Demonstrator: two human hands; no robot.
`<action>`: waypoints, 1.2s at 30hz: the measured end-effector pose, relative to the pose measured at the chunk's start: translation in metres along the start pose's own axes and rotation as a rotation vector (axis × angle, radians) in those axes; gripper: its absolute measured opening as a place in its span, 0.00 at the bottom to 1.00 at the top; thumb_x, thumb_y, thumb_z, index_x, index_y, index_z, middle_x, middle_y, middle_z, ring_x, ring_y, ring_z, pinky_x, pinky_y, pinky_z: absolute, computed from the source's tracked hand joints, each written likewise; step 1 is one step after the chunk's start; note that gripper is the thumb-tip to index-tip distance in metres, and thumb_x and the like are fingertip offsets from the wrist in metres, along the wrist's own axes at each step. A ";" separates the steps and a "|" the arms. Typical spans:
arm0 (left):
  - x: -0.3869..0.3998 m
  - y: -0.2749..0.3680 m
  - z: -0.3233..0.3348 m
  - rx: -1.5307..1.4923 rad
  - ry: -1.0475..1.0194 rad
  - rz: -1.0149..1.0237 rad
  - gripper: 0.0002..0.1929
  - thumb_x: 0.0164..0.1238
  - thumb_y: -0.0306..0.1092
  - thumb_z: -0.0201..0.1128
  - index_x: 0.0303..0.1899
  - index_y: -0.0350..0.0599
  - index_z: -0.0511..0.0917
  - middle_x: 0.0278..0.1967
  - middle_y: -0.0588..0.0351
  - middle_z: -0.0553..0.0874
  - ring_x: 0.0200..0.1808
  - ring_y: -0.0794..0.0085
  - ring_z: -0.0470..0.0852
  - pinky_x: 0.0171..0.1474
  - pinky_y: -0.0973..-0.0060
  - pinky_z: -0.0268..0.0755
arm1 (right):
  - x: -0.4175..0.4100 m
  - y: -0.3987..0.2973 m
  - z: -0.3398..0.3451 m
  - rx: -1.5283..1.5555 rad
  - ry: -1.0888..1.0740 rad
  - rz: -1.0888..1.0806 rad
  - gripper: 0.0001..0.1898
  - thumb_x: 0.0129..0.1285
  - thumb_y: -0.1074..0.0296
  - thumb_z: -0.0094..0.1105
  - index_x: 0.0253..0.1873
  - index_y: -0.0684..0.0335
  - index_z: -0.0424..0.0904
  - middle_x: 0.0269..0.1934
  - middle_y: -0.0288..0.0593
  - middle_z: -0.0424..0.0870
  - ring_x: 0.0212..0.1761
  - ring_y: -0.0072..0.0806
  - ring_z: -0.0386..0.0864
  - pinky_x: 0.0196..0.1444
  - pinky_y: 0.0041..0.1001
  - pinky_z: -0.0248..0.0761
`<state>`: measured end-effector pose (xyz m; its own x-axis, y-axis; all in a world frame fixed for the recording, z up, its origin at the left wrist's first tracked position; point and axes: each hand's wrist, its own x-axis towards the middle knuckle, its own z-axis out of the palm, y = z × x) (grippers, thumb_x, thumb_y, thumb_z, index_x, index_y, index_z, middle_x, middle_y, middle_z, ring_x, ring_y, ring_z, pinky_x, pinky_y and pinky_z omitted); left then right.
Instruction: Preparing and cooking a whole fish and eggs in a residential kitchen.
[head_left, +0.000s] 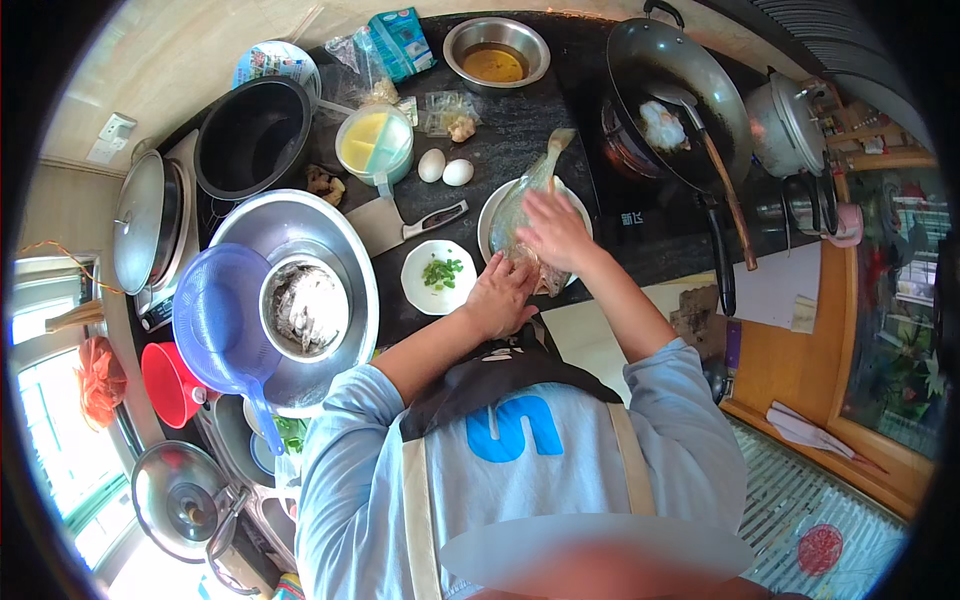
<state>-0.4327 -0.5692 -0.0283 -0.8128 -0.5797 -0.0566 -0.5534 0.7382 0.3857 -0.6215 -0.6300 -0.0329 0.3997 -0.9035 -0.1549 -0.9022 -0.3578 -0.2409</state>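
A whole raw fish (516, 211) lies on a white plate (486, 217), its tail sticking out past the far rim. My right hand (556, 231) rests on the fish's side with its fingers apart. Nearer me, my left hand (506, 294) touches the fish towards its head, fingers slightly bent. Left of the plate is a white dish (414, 291) of chopped green onion (442, 271). Behind that dish lies a cleaver (382, 227). Two eggs (444, 168) sit beyond it. How firmly either hand presses on the fish cannot be told.
At the right, a wok (720, 82) on the stove holds a spatula (705, 131) and a whitish lump in dark oil. A steel bowl of yellow liquid (496, 64) stands behind. On the left are a large metal basin (360, 300), a blue colander (217, 315) and a black pot (255, 139).
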 end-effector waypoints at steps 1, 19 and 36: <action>0.000 0.000 0.001 0.005 0.014 0.008 0.32 0.61 0.50 0.62 0.63 0.41 0.68 0.57 0.50 0.72 0.61 0.54 0.68 0.71 0.55 0.52 | 0.007 0.006 -0.003 0.001 -0.001 0.000 0.31 0.70 0.50 0.45 0.68 0.70 0.61 0.71 0.54 0.60 0.75 0.40 0.54 0.75 0.43 0.40; -0.003 0.003 -0.002 0.010 0.006 0.004 0.30 0.62 0.52 0.60 0.61 0.43 0.72 0.60 0.47 0.73 0.65 0.53 0.65 0.73 0.56 0.50 | -0.017 -0.005 0.010 0.017 -0.012 -0.146 0.28 0.70 0.50 0.44 0.67 0.65 0.66 0.70 0.48 0.63 0.75 0.35 0.55 0.76 0.45 0.34; -0.008 0.005 -0.001 -0.014 -0.069 -0.027 0.35 0.61 0.52 0.61 0.65 0.38 0.65 0.63 0.44 0.70 0.69 0.51 0.61 0.72 0.56 0.49 | 0.008 -0.031 -0.012 -0.041 -0.189 -0.229 0.27 0.71 0.48 0.40 0.64 0.62 0.71 0.67 0.43 0.68 0.73 0.38 0.58 0.76 0.47 0.36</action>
<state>-0.4289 -0.5619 -0.0248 -0.8088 -0.5735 -0.1303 -0.5727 0.7177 0.3961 -0.5921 -0.6290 -0.0151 0.6129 -0.7396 -0.2781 -0.7895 -0.5595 -0.2521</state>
